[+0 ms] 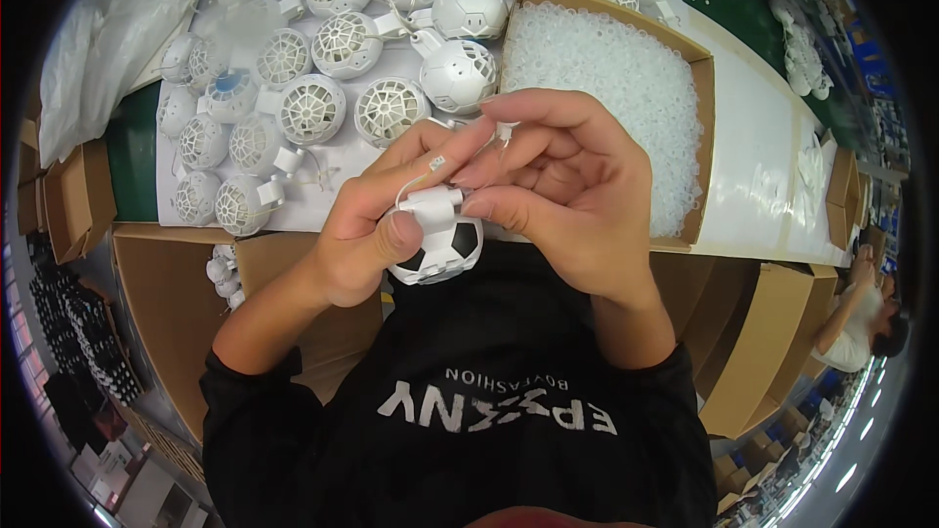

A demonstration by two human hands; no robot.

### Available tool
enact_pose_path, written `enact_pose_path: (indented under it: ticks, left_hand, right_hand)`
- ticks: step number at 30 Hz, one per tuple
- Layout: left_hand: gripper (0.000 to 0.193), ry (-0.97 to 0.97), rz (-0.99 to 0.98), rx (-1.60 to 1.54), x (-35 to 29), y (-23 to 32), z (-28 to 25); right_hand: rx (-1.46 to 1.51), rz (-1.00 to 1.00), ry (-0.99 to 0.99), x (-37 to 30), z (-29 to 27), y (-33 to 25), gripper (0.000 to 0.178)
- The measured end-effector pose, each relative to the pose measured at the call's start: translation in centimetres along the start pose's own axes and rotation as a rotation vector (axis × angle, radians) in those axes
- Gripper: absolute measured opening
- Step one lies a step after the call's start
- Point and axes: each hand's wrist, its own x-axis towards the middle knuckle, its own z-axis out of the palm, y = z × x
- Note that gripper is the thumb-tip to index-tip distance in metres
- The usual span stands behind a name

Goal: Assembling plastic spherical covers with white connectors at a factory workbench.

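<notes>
My left hand [377, 220] grips a small ball-shaped fan [442, 252] with a black and white football pattern, thumb pressed on its white clip part. Above it, my right hand [567, 186] pinches a thin white cord [442, 160] that loops from the fan's top; its fingers are curled close over the fan. Both hands are held near my chest, in front of the table edge.
Several white ball-shaped fans [313, 108] with grilles lie on a white sheet on the table. A cardboard box [702, 68] of small clear plastic pieces stands at the right. Brown cartons [166, 274] sit below the table. Another person [866, 318] works at the far right.
</notes>
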Motion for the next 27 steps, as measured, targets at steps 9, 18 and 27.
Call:
enact_pose_path:
  ticks: [9,18,27]
  left_hand:
    - [0.085,-0.022,-0.304,-0.469,0.2,0.4,0.8]
    - [0.085,-0.148,-0.338,-0.705,-0.3,-0.1,0.4]
    - [0.079,0.086,-0.239,-0.680,0.7,0.0,1.6]
  right_hand:
    - [-0.063,-0.027,-0.025,0.0,-0.7,0.5,0.056]
    - [-0.709,-0.393,-0.134,1.2,-0.1,-0.6,0.069]
    - [-0.686,-0.228,-0.012,0.7,-1.5,-1.8,0.065]
